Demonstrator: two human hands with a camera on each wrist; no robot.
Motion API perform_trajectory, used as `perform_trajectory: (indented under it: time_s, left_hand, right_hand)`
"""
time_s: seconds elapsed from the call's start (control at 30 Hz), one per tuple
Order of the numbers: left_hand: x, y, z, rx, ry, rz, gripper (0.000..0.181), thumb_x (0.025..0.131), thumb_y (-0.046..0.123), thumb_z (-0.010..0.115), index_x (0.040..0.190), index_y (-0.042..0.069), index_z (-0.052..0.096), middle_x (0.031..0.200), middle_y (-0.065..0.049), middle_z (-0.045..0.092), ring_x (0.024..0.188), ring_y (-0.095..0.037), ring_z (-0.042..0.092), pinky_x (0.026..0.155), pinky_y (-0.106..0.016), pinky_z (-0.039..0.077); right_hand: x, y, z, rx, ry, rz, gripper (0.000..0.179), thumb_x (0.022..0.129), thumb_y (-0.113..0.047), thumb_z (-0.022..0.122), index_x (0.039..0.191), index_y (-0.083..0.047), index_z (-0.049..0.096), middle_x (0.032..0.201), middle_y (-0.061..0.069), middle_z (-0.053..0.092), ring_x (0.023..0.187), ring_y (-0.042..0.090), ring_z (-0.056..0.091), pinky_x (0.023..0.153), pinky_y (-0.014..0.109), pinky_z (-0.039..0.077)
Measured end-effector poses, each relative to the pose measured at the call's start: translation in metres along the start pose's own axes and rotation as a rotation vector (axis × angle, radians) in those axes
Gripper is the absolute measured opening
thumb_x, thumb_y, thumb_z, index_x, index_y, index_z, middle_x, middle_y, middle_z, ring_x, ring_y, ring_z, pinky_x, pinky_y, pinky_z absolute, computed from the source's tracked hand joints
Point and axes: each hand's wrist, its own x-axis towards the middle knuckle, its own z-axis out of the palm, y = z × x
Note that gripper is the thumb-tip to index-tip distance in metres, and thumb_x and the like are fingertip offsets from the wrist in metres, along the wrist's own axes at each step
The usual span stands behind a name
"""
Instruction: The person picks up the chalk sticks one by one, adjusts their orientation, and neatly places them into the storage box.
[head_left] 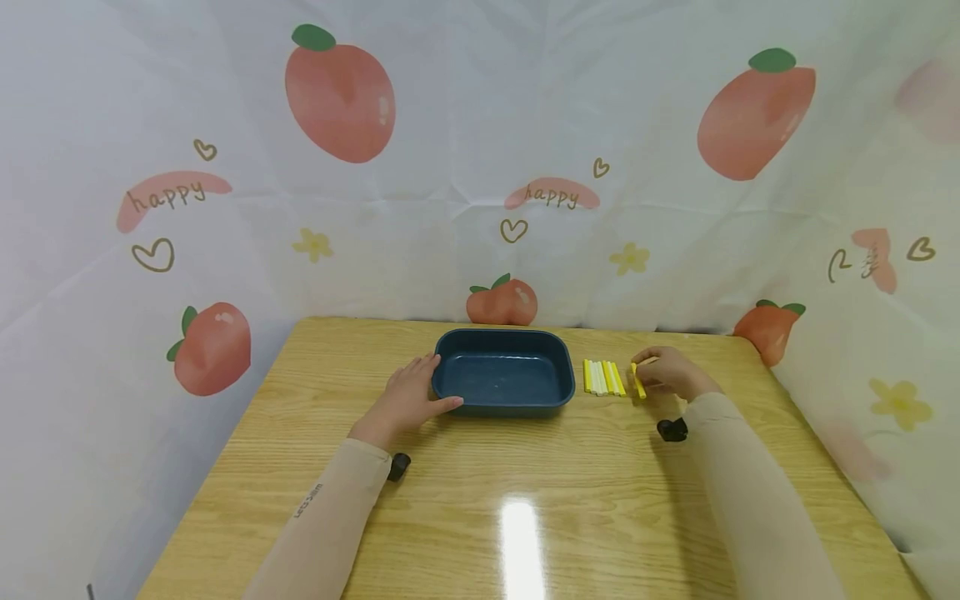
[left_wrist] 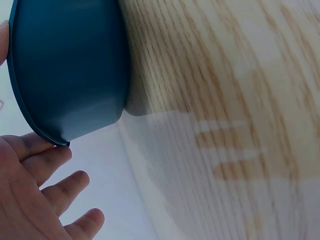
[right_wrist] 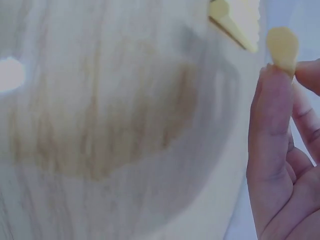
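A dark blue rectangular basin (head_left: 504,409) stands at the back middle of the table. My left hand (head_left: 408,398) rests on its front left corner, thumb along the front rim and fingertips at the left rim. In the left wrist view the left hand's fingers (left_wrist: 65,192) are spread and fairly straight, some off the basin. My right hand (head_left: 671,372) pinches a yellow chalk stick (head_left: 639,382) between thumb and fingers, right of a row of chalk sticks (head_left: 603,377) in yellow and white. In the right wrist view the pinched chalk (right_wrist: 283,47) shows end-on.
The wooden table (head_left: 450,508) reaches back to a white cloth (head_left: 450,125) printed with fruit, which hangs behind it and along both sides. A bright light reflection (head_left: 521,542) lies on the table's front part. Dark wrist devices (head_left: 672,429) sit below both hands.
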Motion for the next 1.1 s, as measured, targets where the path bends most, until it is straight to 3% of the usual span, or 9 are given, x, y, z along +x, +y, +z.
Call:
perform_trajectory:
  time_s: [0.17, 0.33, 0.63, 0.9, 1.1]
  left_hand:
    - [0.000, 0.000, -0.001, -0.005, 0.000, 0.001, 0.102, 0.089, 0.066, 0.062, 0.160, 0.005, 0.021, 0.166, -0.014, 0.018, 0.152, -0.037, 0.015, 0.121, -0.057, 0.009]
    - [0.002, -0.002, 0.001, -0.004, -0.003, 0.003, 0.102, 0.089, 0.066, 0.061, 0.160, 0.005, 0.021, 0.166, -0.014, 0.018, 0.152, -0.036, 0.014, 0.121, -0.057, 0.009]
    - [0.001, 0.000, -0.002, -0.007, -0.010, 0.003, 0.101, 0.089, 0.065, 0.062, 0.160, 0.006, 0.020, 0.166, -0.013, 0.016, 0.152, -0.036, 0.013, 0.121, -0.057, 0.009]
    - [0.001, 0.002, -0.004, 0.001, -0.017, 0.007, 0.100, 0.091, 0.064, 0.061, 0.160, 0.005, 0.020, 0.166, -0.013, 0.016, 0.152, -0.036, 0.013, 0.121, -0.058, 0.008]
    - [0.001, 0.002, -0.004, -0.005, -0.020, 0.008, 0.099, 0.091, 0.061, 0.063, 0.160, 0.004, 0.021, 0.166, -0.014, 0.017, 0.152, -0.036, 0.014, 0.120, -0.059, 0.009]
  right_hand:
    - [-0.005, -0.008, -0.005, 0.080, -0.006, -0.012, 0.050, 0.100, -0.011, 0.054, 0.145, 0.007, 0.038, 0.099, 0.006, 0.058, 0.084, 0.018, 0.059, 0.084, 0.038, 0.057]
    - [-0.008, -0.020, -0.006, 0.155, -0.007, -0.002, 0.048, 0.099, -0.008, 0.055, 0.141, 0.006, 0.038, 0.094, 0.002, 0.059, 0.080, 0.014, 0.061, 0.079, 0.032, 0.057]
    - [-0.014, -0.042, -0.005, 0.241, -0.019, 0.023, 0.050, 0.100, -0.008, 0.054, 0.144, 0.005, 0.034, 0.099, 0.003, 0.059, 0.079, 0.010, 0.062, 0.075, 0.027, 0.057]
    - [-0.019, -0.074, -0.006, 0.244, -0.045, 0.002, 0.034, 0.098, -0.005, 0.056, 0.130, -0.003, 0.045, 0.099, 0.003, 0.055, 0.081, 0.012, 0.060, 0.075, 0.026, 0.056]
    - [-0.021, -0.096, -0.002, 0.273, -0.060, 0.011, 0.033, 0.099, -0.005, 0.056, 0.129, -0.005, 0.045, 0.102, 0.006, 0.053, 0.081, 0.014, 0.059, 0.076, 0.028, 0.056]
